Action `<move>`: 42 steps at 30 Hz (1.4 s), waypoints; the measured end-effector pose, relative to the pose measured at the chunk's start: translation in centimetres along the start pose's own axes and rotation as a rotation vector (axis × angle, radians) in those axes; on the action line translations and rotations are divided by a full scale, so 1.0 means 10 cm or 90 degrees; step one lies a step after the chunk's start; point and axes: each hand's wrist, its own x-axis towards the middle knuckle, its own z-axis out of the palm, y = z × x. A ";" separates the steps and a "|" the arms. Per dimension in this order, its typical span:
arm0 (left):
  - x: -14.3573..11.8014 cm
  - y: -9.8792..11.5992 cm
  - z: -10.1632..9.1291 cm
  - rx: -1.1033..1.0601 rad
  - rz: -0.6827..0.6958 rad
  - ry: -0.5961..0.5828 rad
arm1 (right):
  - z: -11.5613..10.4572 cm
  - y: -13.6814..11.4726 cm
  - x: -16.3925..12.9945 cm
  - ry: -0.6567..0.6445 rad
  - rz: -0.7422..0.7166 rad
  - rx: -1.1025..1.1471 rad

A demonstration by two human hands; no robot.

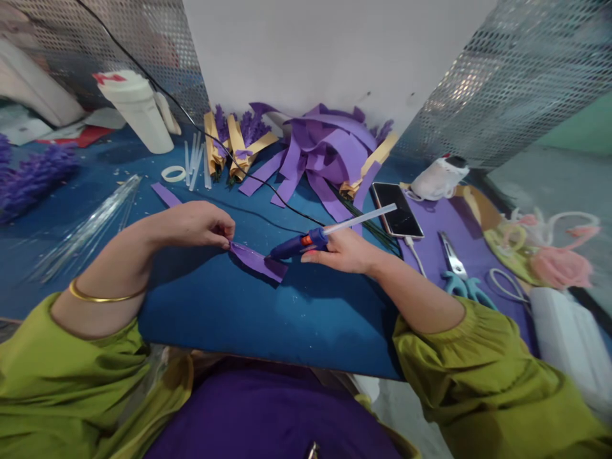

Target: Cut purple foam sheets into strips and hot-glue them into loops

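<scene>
My left hand (198, 224) pinches one end of a purple foam strip (258, 260) that lies on the blue table (268, 319). My right hand (342, 250) grips a blue glue gun (299, 243) with a clear glue stick (361, 218) sticking out of its back. The gun's nozzle points left and touches the strip near its right end. A black cord (248, 175) runs from the gun across the table to the back left.
A heap of purple strips (325, 153) lies at the back. Spare glue sticks (196, 162), a tape ring (173, 173) and a white bottle (138, 111) are back left. A phone (396, 209) and scissors (456, 271) lie to the right. Clear rods (90, 223) lie left.
</scene>
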 end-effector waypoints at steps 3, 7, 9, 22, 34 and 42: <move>0.00 -0.02 0.01 -0.006 0.007 0.002 | -0.02 -0.04 -0.01 0.006 -0.061 -0.049; 0.00 -0.01 0.00 -0.024 0.013 -0.001 | -0.04 -0.09 -0.04 0.012 -0.104 -0.118; -0.01 0.00 0.00 -0.030 0.010 -0.004 | -0.05 -0.12 -0.05 0.014 -0.110 -0.156; -0.01 0.00 0.00 -0.028 0.003 -0.016 | -0.01 -0.02 -0.02 0.136 -0.141 -0.434; -0.05 0.18 -0.02 -0.080 0.057 0.049 | -0.04 0.30 0.04 0.092 -0.065 -0.361; -0.04 0.30 0.03 -0.131 0.092 0.077 | -0.08 0.34 0.02 0.090 -0.066 -0.310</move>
